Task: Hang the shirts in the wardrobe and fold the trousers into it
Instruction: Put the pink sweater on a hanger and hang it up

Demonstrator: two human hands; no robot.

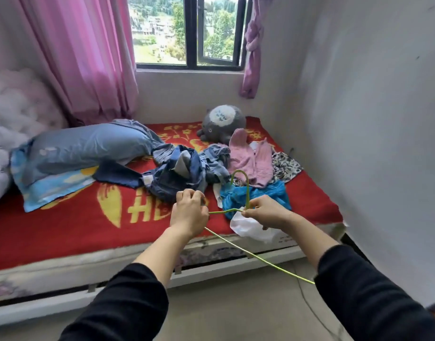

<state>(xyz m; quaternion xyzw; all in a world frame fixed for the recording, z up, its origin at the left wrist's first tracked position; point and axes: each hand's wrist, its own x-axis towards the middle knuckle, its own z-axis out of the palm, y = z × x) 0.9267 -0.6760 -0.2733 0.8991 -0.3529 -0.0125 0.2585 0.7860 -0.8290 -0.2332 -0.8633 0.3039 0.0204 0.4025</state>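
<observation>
Gripping a green wire hanger point(224, 211) with both hands, held over the near edge of the bed point(64, 232). My left hand point(189, 214) has its fingers curled round the hanger's left end. My right hand point(268, 212) pinches the wire just below the hook. The two hands are apart, with a short run of wire showing between them. The hook stands up above my right hand. The long bottom bar slants down from under my left hand, passes below my right forearm and ends at my black sleeve.

A white cloth point(251, 228) sits right under my right hand at the bed edge. I can't tell if my fingers hold it or if it just lies there.

The clothes are heaped on the bed beyond my hands:
- A bright blue garment point(258, 195) lies just past my right hand.
- A pink garment point(251, 158) lies further out behind the blue one.
- A black-and-white patterned piece point(285, 166) lies to the right of the pink one.
- A crumpled pile of denim and dark blue clothes point(179, 173) lies just beyond my left hand.

A blue pillow point(86, 146) sits well left of my left hand. A grey plush toy point(224, 121) sits far beyond both hands, under the window point(192, 33). A pink curtain point(88, 57) hangs up to the left.
</observation>
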